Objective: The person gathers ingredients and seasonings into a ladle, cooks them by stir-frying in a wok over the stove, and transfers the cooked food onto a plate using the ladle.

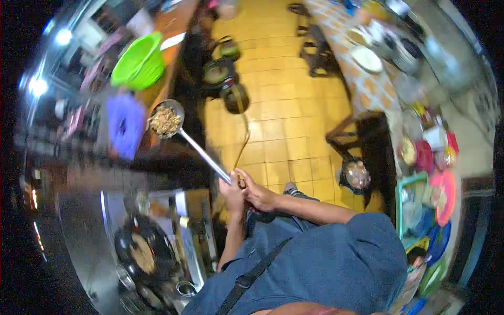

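Note:
A metal ladle (202,153) with a long handle extends forward and left from my body. Its round bowl holds a heap of chopped, brownish cooked food (165,122). My left hand (232,195) is closed around the near end of the handle. My right hand (258,193) meets it there, its fingers curled about the handle's dark tip; the two hands touch and partly hide that end. The ladle's bowl hangs close to the edge of a wooden table (173,63), near a blue-purple item (126,126) that is blurred.
A bright green basket (140,63) sits on the left table. At lower left a black wok (126,236) with food stands on a metal stove. A hose runs over yellow floor tiles (278,115) from a dark round object (235,98). Plates and bowls crowd the right table (367,94).

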Action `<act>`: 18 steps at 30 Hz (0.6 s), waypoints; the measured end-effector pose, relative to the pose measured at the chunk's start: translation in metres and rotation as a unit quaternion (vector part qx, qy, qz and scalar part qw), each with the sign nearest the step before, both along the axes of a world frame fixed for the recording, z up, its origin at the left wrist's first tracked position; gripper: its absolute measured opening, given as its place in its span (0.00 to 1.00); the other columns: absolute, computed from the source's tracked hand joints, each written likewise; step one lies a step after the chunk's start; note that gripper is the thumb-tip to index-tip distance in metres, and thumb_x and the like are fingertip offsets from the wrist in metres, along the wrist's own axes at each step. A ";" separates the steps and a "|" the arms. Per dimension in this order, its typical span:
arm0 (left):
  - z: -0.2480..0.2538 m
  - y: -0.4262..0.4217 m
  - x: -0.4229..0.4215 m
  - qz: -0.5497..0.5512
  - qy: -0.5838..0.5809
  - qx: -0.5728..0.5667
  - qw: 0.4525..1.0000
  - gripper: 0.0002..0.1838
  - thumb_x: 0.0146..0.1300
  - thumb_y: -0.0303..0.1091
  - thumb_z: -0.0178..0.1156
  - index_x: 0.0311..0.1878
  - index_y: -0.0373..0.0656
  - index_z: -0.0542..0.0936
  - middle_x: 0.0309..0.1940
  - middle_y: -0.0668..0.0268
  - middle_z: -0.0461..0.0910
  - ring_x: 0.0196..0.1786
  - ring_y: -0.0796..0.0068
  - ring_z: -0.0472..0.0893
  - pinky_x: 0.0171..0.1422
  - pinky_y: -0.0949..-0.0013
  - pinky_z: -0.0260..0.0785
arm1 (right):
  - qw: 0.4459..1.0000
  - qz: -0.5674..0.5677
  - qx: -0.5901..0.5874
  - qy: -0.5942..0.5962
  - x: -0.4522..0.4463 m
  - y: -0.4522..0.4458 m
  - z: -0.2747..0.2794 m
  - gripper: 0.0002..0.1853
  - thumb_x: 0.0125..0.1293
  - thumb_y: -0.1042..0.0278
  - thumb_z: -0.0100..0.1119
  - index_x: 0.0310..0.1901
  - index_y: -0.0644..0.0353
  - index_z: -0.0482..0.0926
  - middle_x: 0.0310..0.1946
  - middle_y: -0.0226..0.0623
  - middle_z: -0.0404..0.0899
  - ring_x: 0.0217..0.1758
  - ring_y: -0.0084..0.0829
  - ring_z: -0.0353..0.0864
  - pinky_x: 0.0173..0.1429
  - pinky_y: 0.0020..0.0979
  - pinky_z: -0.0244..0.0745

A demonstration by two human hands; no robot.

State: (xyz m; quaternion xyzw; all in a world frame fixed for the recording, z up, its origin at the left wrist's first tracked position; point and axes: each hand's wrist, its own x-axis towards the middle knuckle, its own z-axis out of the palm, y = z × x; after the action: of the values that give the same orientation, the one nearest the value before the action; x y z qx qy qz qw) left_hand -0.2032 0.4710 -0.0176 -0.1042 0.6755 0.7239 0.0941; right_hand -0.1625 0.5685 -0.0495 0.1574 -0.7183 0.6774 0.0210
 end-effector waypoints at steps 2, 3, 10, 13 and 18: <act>-0.008 0.066 -0.006 -0.083 0.035 0.042 0.995 0.08 0.63 0.34 0.53 0.33 0.44 0.66 0.18 0.74 0.65 0.16 0.85 0.64 0.16 0.79 0.56 | 0.991 -0.109 0.050 0.064 0.006 0.066 -0.003 0.38 0.67 0.50 0.42 0.67 0.53 0.31 0.43 0.38 0.70 0.37 0.20 0.69 0.31 0.21 0.69; -0.011 0.091 -0.008 -0.116 0.033 0.039 0.992 0.08 0.63 0.34 0.53 0.33 0.44 0.66 0.18 0.74 0.65 0.16 0.85 0.64 0.16 0.79 0.56 | 0.992 -0.103 0.013 -0.065 0.015 0.097 -0.020 0.35 0.66 0.54 0.45 0.66 0.57 0.37 0.42 0.40 0.72 0.34 0.25 0.73 0.30 0.26 0.70; -0.002 0.224 -0.052 -0.463 -0.143 0.034 0.874 0.09 0.61 0.34 0.54 0.34 0.46 0.64 0.17 0.74 0.61 0.14 0.84 0.62 0.14 0.79 0.55 | 0.664 -0.645 -0.318 -0.202 0.117 0.335 -0.111 0.14 0.61 0.63 0.51 0.47 0.56 0.66 0.27 0.33 0.70 0.20 0.23 0.72 0.17 0.24 0.67; 0.007 0.277 -0.065 -0.548 -0.122 -0.027 0.827 0.08 0.61 0.34 0.54 0.34 0.45 0.65 0.18 0.73 0.64 0.16 0.84 0.64 0.16 0.79 0.57 | 0.330 -0.774 -0.534 -0.084 0.197 0.400 -0.138 0.11 0.63 0.57 0.51 0.33 0.55 0.70 0.24 0.34 0.71 0.18 0.25 0.70 0.17 0.24 0.65; 0.007 0.368 -0.098 -0.724 -0.056 0.016 0.687 0.09 0.60 0.33 0.53 0.40 0.40 0.68 0.21 0.71 0.67 0.19 0.83 0.66 0.21 0.79 0.59 | 0.122 -0.836 -0.532 -0.050 0.297 0.456 -0.181 0.26 0.64 0.43 0.43 0.51 0.58 0.68 0.37 0.36 0.74 0.36 0.29 0.74 0.37 0.26 0.75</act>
State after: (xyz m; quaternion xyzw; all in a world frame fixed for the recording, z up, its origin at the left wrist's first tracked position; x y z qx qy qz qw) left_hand -0.3015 0.8390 -0.0104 0.3786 0.5230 0.4339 0.6284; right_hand 0.1349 1.0241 -0.2304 -0.6267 0.1404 0.4550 0.6169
